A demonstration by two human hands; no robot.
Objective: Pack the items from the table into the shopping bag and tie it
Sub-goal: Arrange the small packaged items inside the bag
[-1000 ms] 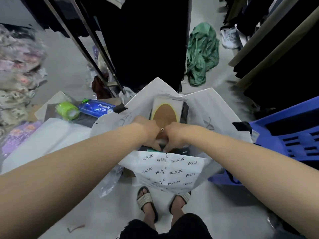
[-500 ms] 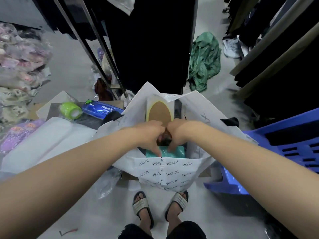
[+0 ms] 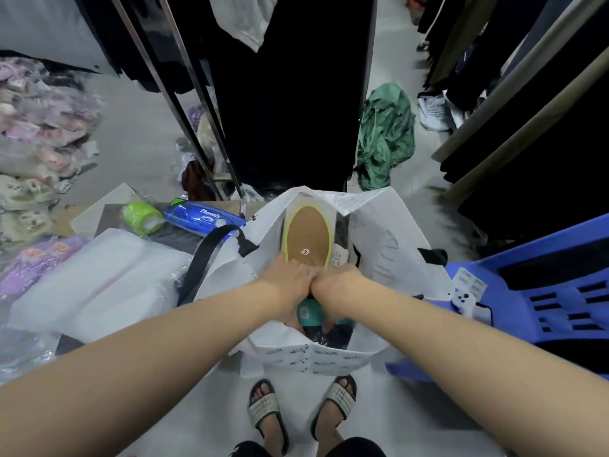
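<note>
A white shopping bag (image 3: 389, 255) with black handles stands open in front of me. Both hands reach down into it. My left hand (image 3: 290, 285) and my right hand (image 3: 336, 285) touch each other and press on a teal packet (image 3: 308, 313) inside the bag; the fingertips are hidden. Behind the hands a brown insole with a yellow rim (image 3: 307, 237) stands upright in the bag. On the table to the left lie a green tape roll (image 3: 142, 216), a blue Phoenix packet (image 3: 204, 218) and a white wrapped bundle (image 3: 99, 278).
A blue plastic chair (image 3: 543, 291) stands right of the bag. Black clothes hang on racks (image 3: 184, 103) ahead and to the right. A green cloth (image 3: 385, 136) lies on the floor. Bagged goods (image 3: 36, 127) pile up at the left. My sandalled feet (image 3: 300, 410) are below the bag.
My hands have pushed deeper into the bag and the teal packet shows more. The black handle at the left now stands up in view. The camera has moved closer.
</note>
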